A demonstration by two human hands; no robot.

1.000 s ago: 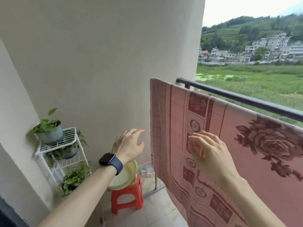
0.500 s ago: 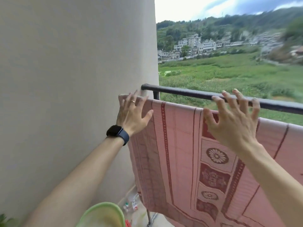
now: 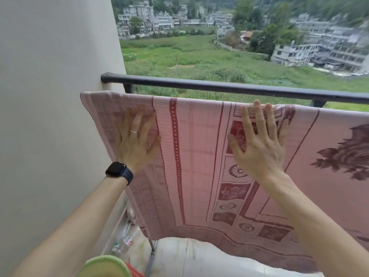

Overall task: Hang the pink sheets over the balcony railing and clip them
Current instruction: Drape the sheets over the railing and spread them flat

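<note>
Left hand, right hand lower (woven sheet)

Both hands flat on pink sheet

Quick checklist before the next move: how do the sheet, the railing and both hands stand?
1. Pink sheet draped and hanging: ok.
2. Sheet over the dark railing: not ok; the railing shows bare behind the sheet's top edge.
3. Left hand and right hand flat on the sheet: ok.
4. Top edge smooth: not ok; bunched near the right hand.
5. Clips on the sheet: not ok; none visible.
6. Clips within reach: cannot tell.
</note>
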